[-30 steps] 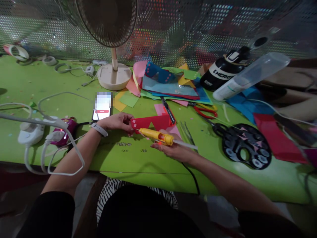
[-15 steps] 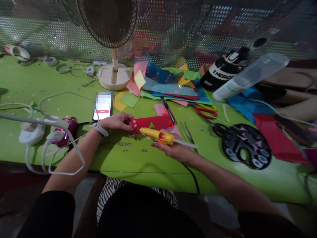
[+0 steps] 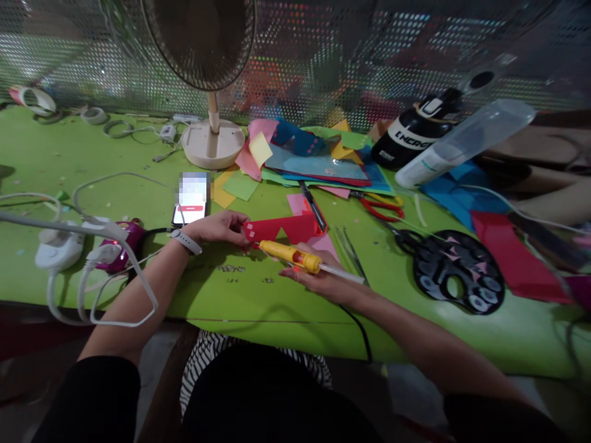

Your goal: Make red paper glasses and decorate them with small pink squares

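Observation:
My left hand (image 3: 227, 227) pinches the left end of a red paper piece (image 3: 298, 227), which has small pink diamonds near that end and a notch in its lower edge. My right hand (image 3: 318, 280) is wrapped round a yellow hot glue gun (image 3: 290, 255). The gun's nozzle points left and reaches the paper's lower left edge, close to my left fingertips; whether it touches cannot be made out. A clear glue stick (image 3: 342, 273) sticks out of the gun's back. Small shiny bits (image 3: 231, 269) lie on the green tabletop (image 3: 207, 301) below the paper.
A phone (image 3: 191, 200) and a fan (image 3: 213, 141) stand beyond my left hand. Plugs and white cables (image 3: 60, 246) crowd the left. Behind lie coloured papers (image 3: 318, 166). Tweezers (image 3: 349, 249), red-handled scissors (image 3: 381, 209), a black mask (image 3: 462, 271) and a black bottle (image 3: 413, 135) are to the right.
The glue gun and my right hand have shifted slightly left and down, with the nozzle lower by the paper's edge. My left hand has stayed in place on the paper.

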Tool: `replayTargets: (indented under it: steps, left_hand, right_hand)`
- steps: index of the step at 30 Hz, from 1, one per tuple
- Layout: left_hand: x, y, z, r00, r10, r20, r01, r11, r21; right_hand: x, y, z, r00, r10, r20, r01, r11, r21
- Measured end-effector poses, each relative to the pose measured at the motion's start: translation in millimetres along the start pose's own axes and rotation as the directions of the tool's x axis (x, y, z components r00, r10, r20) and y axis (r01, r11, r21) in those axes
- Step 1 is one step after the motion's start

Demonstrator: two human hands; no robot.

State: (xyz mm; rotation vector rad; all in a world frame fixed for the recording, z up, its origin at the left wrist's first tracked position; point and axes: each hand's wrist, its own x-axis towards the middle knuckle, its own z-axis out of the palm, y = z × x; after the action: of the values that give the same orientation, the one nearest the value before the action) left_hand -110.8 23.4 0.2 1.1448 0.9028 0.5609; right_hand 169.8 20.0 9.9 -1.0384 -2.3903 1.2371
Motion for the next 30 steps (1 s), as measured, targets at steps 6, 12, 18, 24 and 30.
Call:
replayTargets:
  steps: [6,12,18,24,30]
  left_hand:
    - [0.1,-0.2,0.1,1.0,0.004,0.002,-0.004,1.0,0.019]
    - [-1.3,2.7,0.5,0.999,0.022,0.024,-0.023,0.999,0.046]
    - [-1.8,5.5,-1.0,1.0,-0.004,-0.008,0.005,0.998,0.064]
    - [-1.5,10.0,-1.4,0.998,-0.044,-0.045,0.048,0.994,0.098]
    - [-1.1,13.3,-0.6,0.996,-0.048,-0.074,0.056,0.994,0.095]
  right_hand:
    - [-2.2,1.5,0.4,0.989,-0.142,-0.048,0.14,0.989,-0.036]
    - [-9.4,5.5,-14.5,0.876,-0.457,-0.155,0.413,0.876,-0.249]
    - [-24.1,10.9,-35.8,0.856,-0.471,-0.212,0.387,0.857,-0.342]
    - [-66.8,63.4,-79.1,0.829,-0.323,-0.456,0.023,0.834,-0.551]
    - [-124.3,142.3,-125.9,0.72,-0.088,-0.688,-0.444,0.704,-0.555]
